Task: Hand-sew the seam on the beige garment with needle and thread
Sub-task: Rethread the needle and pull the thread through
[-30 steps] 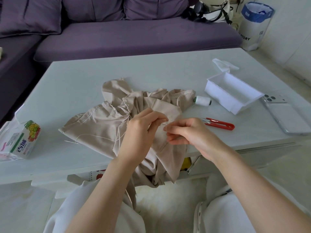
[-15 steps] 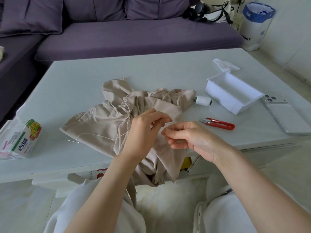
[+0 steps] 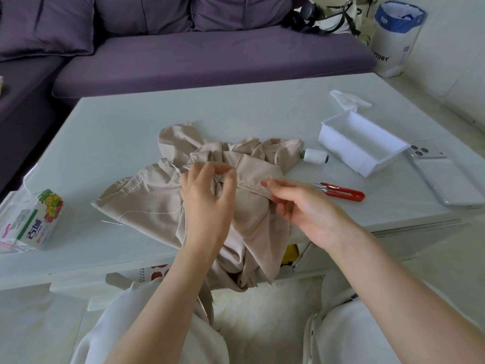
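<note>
The beige garment [image 3: 147,200] lies bunched near the front of the white table [image 3: 236,111], with part of it hanging over the near edge toward the person's lap. The left hand [image 3: 207,203] rests on the middle of the cloth, fingers curled, thumb and forefinger closed on a small gathered fold. The right hand [image 3: 301,206] sits just beside it, palm turned up, its thumb and forefinger pinching the stitched seam [image 3: 252,185] at the folded edge of the fabric. A short bit of thread stands up at that pinch; the needle is too small to make out. A loose thread [image 3: 152,212] trails across the left part of the garment and onto the table.

A white spool [image 3: 313,155] lies on its side, touching the garment's right end. Red snips [image 3: 343,193] lie just beyond the right hand, and behind them stands an open white box [image 3: 362,145] with its lid [image 3: 349,99] beside its far end. A phone [image 3: 446,177] lies face down near the right edge. A tissue pack [image 3: 34,224] printed with fruit sits at the left edge. A purple sofa [image 3: 210,53] runs behind the table, and a paper bag [image 3: 393,35] stands on the floor at its right end
</note>
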Demonstrator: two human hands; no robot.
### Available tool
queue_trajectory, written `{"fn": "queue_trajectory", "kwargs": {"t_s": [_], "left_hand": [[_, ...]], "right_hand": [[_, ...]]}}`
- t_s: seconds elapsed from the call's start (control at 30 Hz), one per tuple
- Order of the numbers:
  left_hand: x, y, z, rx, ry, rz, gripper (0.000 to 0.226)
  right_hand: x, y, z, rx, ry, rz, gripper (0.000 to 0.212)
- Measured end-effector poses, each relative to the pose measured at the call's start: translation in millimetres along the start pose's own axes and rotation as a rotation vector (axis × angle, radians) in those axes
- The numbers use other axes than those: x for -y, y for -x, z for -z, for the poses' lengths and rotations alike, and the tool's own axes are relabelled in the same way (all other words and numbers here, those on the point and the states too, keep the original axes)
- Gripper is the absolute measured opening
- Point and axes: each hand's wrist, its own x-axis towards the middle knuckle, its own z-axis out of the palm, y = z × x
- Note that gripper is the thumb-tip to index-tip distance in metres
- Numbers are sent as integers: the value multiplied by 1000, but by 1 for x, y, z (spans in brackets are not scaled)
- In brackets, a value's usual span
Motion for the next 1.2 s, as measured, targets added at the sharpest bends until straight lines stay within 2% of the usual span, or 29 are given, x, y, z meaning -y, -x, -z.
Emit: {"fn": "queue_trajectory", "kwargs": {"t_s": [0.13,0.23,0.4,0.63,0.8,0.93,1.07,1.13,1.2], "left_hand": [[-7,13,-5,146,-21,-14,15],[-9,16,-10,254,20,45,10],[-9,13,-11,340,212,133,2],[-12,11,-7,402,463,334,21],[-14,10,-5,416,533,389,17],[-9,6,-5,383,569,485,23],[-11,5,-2,368,662,563,20],[-11,5,-1,366,713,587,29],[-13,5,1,368,721,565,21]], "right_hand": [[-2,-3,-1,-28,0,26,10],[-5,-6,-1,-36,2,46,13],[-6,-7,-1,-13,29,63,18],[-5,-6,-1,-17,51,147,12],[-7,-4,-6,-58,245,415,12],[-11,-8,-7,-100,398,654,13],[-15,-12,-6,-163,593,879,7],[-17,-13,-5,-180,633,942,8],[-17,-13,-5,-182,646,976,8]]}}
